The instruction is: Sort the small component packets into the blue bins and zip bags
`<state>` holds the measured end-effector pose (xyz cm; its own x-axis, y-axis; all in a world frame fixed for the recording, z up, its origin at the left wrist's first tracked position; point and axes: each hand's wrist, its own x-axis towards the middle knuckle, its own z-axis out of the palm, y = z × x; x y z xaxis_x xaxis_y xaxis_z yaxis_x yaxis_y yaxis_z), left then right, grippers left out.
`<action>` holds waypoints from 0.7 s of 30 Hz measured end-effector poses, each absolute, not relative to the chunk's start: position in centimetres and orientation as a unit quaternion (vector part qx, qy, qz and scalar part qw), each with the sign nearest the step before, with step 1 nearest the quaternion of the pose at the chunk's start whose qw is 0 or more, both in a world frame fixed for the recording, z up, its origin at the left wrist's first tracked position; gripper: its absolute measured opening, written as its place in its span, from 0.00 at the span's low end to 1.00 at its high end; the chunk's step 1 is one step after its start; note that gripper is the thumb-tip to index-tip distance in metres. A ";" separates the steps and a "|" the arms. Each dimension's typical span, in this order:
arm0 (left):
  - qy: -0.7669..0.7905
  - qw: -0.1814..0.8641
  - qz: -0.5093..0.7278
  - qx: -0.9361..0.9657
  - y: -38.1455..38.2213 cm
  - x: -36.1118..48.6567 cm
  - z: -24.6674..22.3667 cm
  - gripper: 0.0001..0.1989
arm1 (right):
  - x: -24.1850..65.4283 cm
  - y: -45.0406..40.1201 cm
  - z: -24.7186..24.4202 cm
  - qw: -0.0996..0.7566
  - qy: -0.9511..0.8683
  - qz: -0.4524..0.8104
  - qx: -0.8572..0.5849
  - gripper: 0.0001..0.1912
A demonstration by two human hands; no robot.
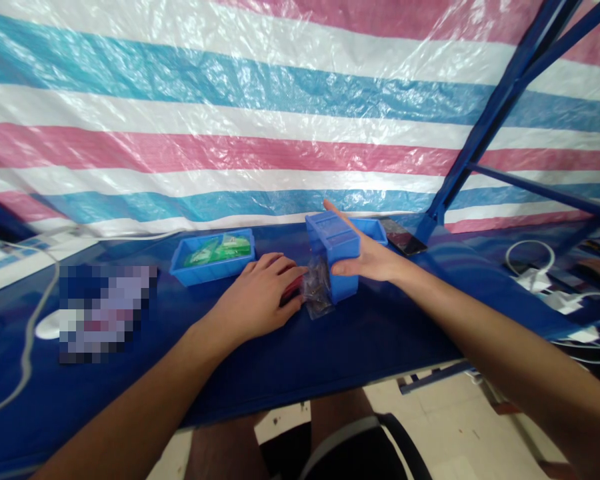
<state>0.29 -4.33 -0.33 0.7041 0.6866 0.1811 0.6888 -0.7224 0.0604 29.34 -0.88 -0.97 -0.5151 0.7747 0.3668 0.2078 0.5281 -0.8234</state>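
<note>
My right hand (373,259) grips a small blue plastic bin (334,235), which is tipped on its side with its opening toward the left. Clear plastic bags (318,292) with dark contents lie at the bin's mouth, touching the table. My left hand (265,295) is curled over red packets (293,289) right beside those bags; its palm hides most of them. Left of my left hand, a second blue bin (213,272) stands upright with green packets (220,249) inside. Behind my right hand another blue bin (375,231) is partly hidden.
The blue-covered table (380,340) runs up to a striped plastic sheet (290,153). A dark phone (404,237) lies at the back right. At left are a blurred-out item (110,313), a white mouse (50,325) and a cable (27,353). White plugs and cords (545,283) lie right, near blue metal posts.
</note>
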 end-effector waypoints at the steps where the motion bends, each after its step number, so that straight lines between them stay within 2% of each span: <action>1: -0.375 0.006 -0.097 -0.922 -4.3 0.3 -0.3 0.26 | 29.3 -0.7 -1.0 0.378 -0.785 0.378 -0.312 0.75; 6: -0.385 0.007 -0.099 -0.918 -4.5 0.4 -0.1 0.28 | 29.6 -0.6 -0.4 0.360 -0.797 0.373 -0.309 0.71; 14: -0.359 0.012 -0.095 -0.928 -4.3 0.2 0.1 0.18 | 30.3 -1.4 1.5 0.331 -0.837 0.295 -0.320 0.67; 21: -0.367 0.015 -0.103 -0.924 -3.9 0.0 -0.5 0.27 | 32.1 -1.1 2.7 0.315 -0.849 0.254 -0.340 0.59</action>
